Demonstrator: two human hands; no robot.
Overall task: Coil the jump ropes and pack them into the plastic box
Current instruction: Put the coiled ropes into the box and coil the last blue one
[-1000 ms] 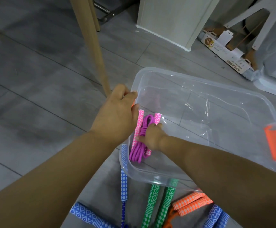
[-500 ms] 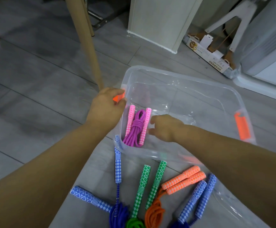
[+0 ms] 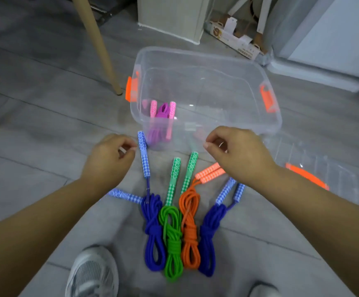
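Note:
A clear plastic box [image 3: 217, 58] with orange latches stands on the grey floor. A coiled pink jump rope [image 3: 162, 116] lies inside its near left corner. Several coiled ropes lie in a row in front of the box: a blue rope [image 3: 153, 228], a green rope [image 3: 172, 232], an orange rope [image 3: 189, 221] and a second blue rope [image 3: 210, 230]. My left hand [image 3: 108, 161] hovers left of the first blue rope's handle, fingers loosely curled, holding nothing. My right hand [image 3: 238, 153] hangs above the orange handles, also holding nothing.
The clear box lid [image 3: 315, 174] with an orange strip lies on the floor at the right. A wooden table leg [image 3: 99, 46] stands left of the box. A white cabinet [image 3: 170, 16] and cardboard carton [image 3: 234, 39] lie behind. My grey shoe [image 3: 93, 273] is near the bottom edge.
Both hands have let go of the box and the pink rope and drawn back toward me, now above the ropes on the floor. The view has tilted down.

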